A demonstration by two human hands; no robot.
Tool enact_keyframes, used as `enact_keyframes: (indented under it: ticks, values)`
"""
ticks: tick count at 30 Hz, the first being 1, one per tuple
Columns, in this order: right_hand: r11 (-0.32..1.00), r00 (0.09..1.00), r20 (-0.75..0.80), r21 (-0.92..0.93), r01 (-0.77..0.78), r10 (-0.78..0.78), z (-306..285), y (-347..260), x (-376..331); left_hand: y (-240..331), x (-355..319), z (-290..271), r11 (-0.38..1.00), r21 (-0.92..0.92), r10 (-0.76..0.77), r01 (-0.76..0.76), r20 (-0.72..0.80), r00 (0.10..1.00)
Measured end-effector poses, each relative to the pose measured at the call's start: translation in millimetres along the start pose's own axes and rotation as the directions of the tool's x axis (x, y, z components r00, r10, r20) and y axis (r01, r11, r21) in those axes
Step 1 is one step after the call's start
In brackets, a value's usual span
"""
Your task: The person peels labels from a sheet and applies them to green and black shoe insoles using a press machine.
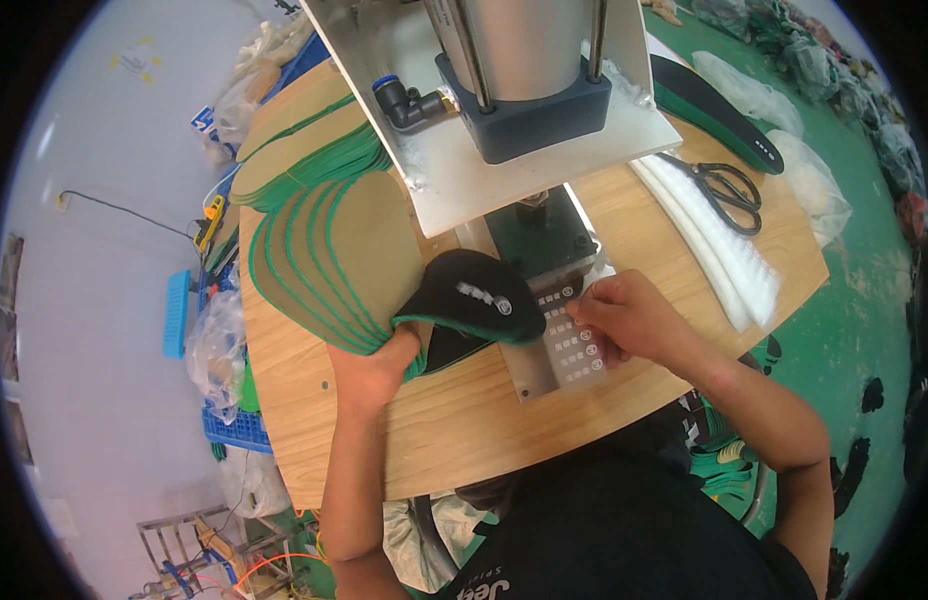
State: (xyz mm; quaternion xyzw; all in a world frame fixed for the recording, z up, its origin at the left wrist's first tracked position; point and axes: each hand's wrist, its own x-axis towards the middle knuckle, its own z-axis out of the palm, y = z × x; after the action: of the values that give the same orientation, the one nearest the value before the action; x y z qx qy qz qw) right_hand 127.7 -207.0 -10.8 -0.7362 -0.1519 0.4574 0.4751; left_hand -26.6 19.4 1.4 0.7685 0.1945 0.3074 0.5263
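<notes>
1. Black insole [469, 290], green-edged: bent upward, in my left hand [379, 370], left of the press's metal base plate [529, 375]. Hand is clamped on its near end; some fingers hidden.
2. Right hand [634, 315]: I have thumb and forefinger together on the clear printed film [574, 350], over the plate.
3. Writing: insole bears a white blurry mark plus round emblem; film repeats white characters with round emblems in rows. White lettering on black shirt [624, 500]. Can't read the small print.
4. Edges: wooden tabletop [434, 440] curves close to my front; both forearms cross its near edge.
5. Room: press bracket [454, 195] overhangs beyond the hands. Fanned tan insoles [374, 220] crowd left hand. A strip of wood separates right hand from white folded sheeting [699, 240]; scissors [734, 190] lie just beyond, near a second black insole [709, 115].
</notes>
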Motion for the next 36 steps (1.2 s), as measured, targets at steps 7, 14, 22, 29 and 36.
enact_keyframes:
  ticks: [7,14,22,29,36]
  values:
    - [0.998,0.998,0.013,0.031,0.053,-0.054,0.1,4.7,-7.4,2.1,-0.1,9.6,0.942,0.324,-0.003,-0.092,0.282,0.959]
    - [0.94,0.972,-0.222,0.312,0.141,-0.072,-9.4,27.4,-17.5,12.9,6.1,22.4,0.732,0.559,0.048,-0.389,0.527,0.849]
    - [0.84,0.957,-0.287,0.506,0.196,-0.051,-11.4,29.3,-13.4,-1.6,4.8,25.2,0.666,0.594,0.122,-0.452,0.511,0.851]
    - [0.892,0.968,-0.248,0.426,0.15,-0.044,-5.8,25.1,-13.4,4.3,9.0,15.5,0.812,0.494,0.031,-0.311,0.496,0.868]
    - [0.994,0.999,-0.032,0.105,0.037,-0.034,0.5,7.0,-4.4,-0.8,1.4,-4.4,0.96,0.28,-0.014,-0.023,0.128,0.992]
